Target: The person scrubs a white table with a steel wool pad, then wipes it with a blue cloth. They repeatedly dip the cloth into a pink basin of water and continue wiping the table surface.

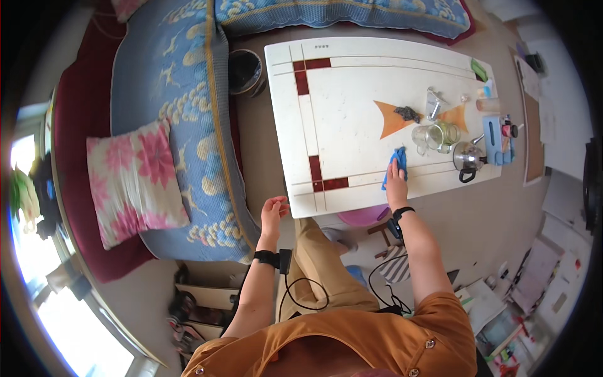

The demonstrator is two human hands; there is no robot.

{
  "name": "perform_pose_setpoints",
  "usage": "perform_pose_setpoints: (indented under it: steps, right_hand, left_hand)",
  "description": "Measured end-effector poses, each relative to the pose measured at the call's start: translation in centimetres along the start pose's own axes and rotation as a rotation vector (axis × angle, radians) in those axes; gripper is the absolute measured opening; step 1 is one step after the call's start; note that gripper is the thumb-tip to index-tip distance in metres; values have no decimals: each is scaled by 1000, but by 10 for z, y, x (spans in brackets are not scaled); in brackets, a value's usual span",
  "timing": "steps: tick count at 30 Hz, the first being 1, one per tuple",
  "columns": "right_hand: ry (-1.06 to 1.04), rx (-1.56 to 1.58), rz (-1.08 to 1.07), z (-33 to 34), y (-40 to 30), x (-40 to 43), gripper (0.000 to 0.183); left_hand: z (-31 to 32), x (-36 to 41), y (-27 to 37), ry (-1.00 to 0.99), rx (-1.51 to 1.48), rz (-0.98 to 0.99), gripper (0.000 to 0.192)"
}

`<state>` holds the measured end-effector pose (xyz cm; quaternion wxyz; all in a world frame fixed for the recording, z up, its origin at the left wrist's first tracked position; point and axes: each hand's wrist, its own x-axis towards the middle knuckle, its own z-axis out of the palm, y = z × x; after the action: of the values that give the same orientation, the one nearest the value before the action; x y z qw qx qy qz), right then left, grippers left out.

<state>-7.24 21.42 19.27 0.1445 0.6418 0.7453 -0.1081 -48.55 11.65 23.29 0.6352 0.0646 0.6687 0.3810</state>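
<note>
My right hand [396, 183] lies over a crumpled blue cloth [400, 158], pressing it against the white tabletop [348, 122] near its close edge. The fingers are stretched forward along the cloth. Just off the table's near left corner hangs my left hand [274, 212], its fingers loosely bent and nothing in them. Beyond the cloth, a clear glass mug [420, 136] and a glass jar [445, 136] stand close together. A shiny metal kettle [467, 154] with a black handle sits to the right of them.
A dark crumpled clump [408, 114] lies on the table's orange pattern beside a clear glass vessel [434, 103]. A blue tissue box [492, 139] occupies the right end. A bin [246, 73] stands between the table and the sofa [188, 94]. Below the near edge is a pink basin [362, 216].
</note>
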Motion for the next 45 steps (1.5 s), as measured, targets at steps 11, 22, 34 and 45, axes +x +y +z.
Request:
perform_pose_setpoints:
  steps: [11, 22, 34, 45]
  right_hand:
    - [4, 200, 507, -21, -59, 23, 55]
    - [176, 503, 769, -23, -94, 55, 53]
    - [-65, 395, 891, -65, -92, 107, 49]
    - [626, 827, 1427, -75, 27, 250, 45]
  left_hand:
    - [27, 148, 180, 28, 163, 44, 19]
    - [108, 450, 255, 350, 386, 26, 71]
    - [202, 362, 284, 915, 946, 228, 64]
    - [227, 357, 290, 982, 872, 77, 63]
